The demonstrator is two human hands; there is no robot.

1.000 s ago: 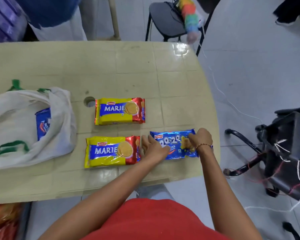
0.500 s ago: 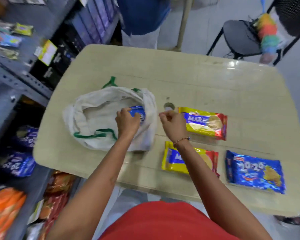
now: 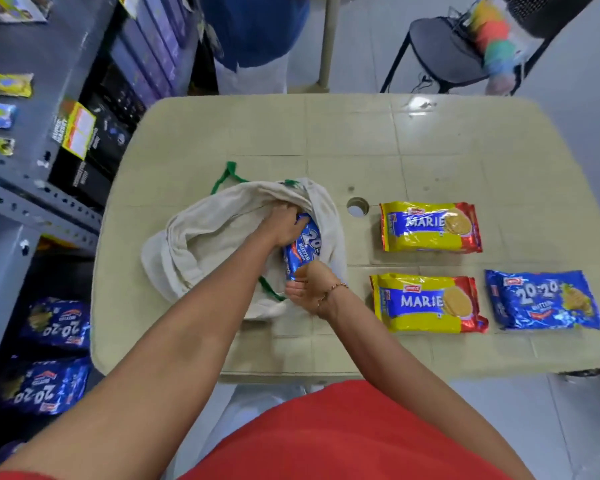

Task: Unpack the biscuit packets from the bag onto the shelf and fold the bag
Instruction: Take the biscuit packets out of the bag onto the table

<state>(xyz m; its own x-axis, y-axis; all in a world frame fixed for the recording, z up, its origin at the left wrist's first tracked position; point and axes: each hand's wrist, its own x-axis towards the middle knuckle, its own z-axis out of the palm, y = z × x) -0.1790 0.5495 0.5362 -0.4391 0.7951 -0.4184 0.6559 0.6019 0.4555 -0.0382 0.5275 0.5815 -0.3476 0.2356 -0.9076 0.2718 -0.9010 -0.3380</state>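
Note:
A cream cloth bag (image 3: 205, 237) with green handles lies open on the beige table (image 3: 326, 140). Inside its mouth a blue 20-20 butter biscuit packet (image 3: 303, 251) stands on end. My left hand (image 3: 280, 225) reaches into the bag and grips the packet's top. My right hand (image 3: 307, 284) holds the packet's lower end at the bag's rim. To the right lie two yellow Marie packets, the far one (image 3: 430, 232) and the near one (image 3: 426, 303), and another blue 20-20 packet (image 3: 542, 299).
A grey metal shelf rack (image 3: 21, 188) stands at the left with blue 20-20 packets (image 3: 45, 386) on its lower level. A person in blue (image 3: 253, 32) stands beyond the table. A black chair (image 3: 440, 53) is at the far right. The table has a round hole (image 3: 357, 206).
The view swung left from the table's right side. Both hands left the blue packet on the table, went to the bag and took hold of the packet inside.

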